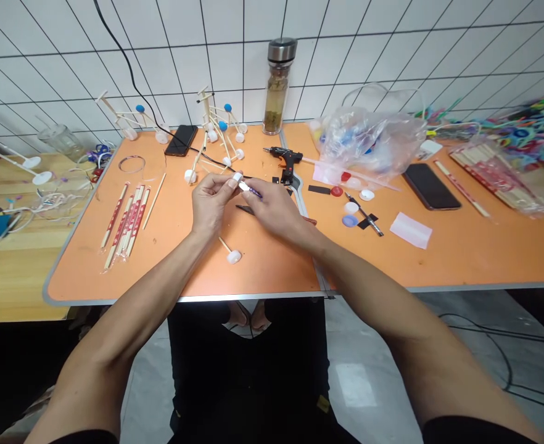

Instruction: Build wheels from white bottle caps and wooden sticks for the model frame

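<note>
Over the orange table, my left hand pinches a white bottle cap between thumb and fingers. My right hand is closed around a thin purple-tipped tool whose tip meets the cap. Both hands meet just in front of a black glue gun. A short wooden stick with a white cap on its end lies on the table below my left hand.
Wrapped chopsticks lie at left. Stick-and-cap models stand at the back beside a phone and a glass bottle. A plastic bag of caps, loose caps, another phone and a pink slip lie right.
</note>
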`<state>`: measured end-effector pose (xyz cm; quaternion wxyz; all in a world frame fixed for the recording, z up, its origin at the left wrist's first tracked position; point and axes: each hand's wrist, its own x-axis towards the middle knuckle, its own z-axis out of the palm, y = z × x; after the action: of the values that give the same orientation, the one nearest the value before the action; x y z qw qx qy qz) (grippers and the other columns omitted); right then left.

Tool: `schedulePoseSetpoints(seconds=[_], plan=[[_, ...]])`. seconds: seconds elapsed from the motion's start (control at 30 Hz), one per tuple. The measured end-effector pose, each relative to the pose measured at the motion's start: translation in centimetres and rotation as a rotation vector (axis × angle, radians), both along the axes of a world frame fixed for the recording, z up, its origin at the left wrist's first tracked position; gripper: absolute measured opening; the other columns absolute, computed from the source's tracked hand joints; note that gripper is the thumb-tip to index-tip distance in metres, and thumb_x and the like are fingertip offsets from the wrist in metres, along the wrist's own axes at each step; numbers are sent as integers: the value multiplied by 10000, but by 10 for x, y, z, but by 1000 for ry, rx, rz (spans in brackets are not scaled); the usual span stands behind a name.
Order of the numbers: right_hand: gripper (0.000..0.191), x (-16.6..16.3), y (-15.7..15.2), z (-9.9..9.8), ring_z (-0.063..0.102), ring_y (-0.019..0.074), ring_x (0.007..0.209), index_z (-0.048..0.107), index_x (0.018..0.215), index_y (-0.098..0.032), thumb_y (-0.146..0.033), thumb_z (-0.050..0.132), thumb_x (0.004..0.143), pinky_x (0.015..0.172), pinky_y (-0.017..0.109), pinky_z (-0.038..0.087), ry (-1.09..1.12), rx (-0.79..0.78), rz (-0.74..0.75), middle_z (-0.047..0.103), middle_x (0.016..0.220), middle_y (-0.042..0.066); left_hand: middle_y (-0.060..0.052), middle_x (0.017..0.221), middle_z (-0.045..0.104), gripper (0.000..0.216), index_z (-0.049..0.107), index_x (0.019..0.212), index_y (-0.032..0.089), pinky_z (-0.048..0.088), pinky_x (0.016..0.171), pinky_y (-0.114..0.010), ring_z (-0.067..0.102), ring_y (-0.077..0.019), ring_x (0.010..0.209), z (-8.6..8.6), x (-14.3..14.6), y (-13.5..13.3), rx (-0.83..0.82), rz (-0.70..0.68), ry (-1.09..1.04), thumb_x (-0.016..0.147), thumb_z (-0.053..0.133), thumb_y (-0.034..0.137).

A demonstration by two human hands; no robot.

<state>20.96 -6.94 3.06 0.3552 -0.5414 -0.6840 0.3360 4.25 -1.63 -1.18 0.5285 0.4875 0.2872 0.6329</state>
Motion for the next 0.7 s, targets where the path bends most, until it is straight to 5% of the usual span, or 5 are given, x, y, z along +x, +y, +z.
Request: schedulePoseSetpoints(seconds=[0.1,0.27,0.4,0.6,0.7], plan=[[371,-8,-8,-3,687,267,950,720,1428,-173,-296,530,1134,795,338,487,-178,100,-99,790,1174,148,-44,991,894,503,804,860,225,704,940,-347,859,-200,977,-3,-2,1,-45,-21,-11,672,1122,566],[271,16,8,7,256,114,489,677,1168,-211,-446,545,1149,485,217,288,415,-335,211,419,658,-93,-66,1036,900,482,766,866,219,703,964,-395,835,-182,873,15,0,-7,-67,-81,-17,726,1108,527],[199,19,14,9,71,98,474,626,1142,-230,-422,579,1121,459,193,193,680,-519,336,252,608,-154,-63,1004,890,430,753,874,217,694,967,-388,832,-180,879,21,1,-9,-82,-62,-12,786,1084,476],[395,-8,-7,2,716,284,872,711,1431,-160,-341,475,1172,788,357,491,-316,98,-78,819,1053,143,-52,972,878,467,783,871,213,696,934,-350,840,-192,930,-2,1,-2,-67,55,36,739,1088,542],[499,-9,-11,1,777,386,1084,653,1574,-157,-330,365,1205,863,424,490,-694,146,-105,835,1323,222,-36,929,867,475,793,882,215,694,913,-327,828,-170,884,-8,2,1,-92,44,48,726,1092,548]])
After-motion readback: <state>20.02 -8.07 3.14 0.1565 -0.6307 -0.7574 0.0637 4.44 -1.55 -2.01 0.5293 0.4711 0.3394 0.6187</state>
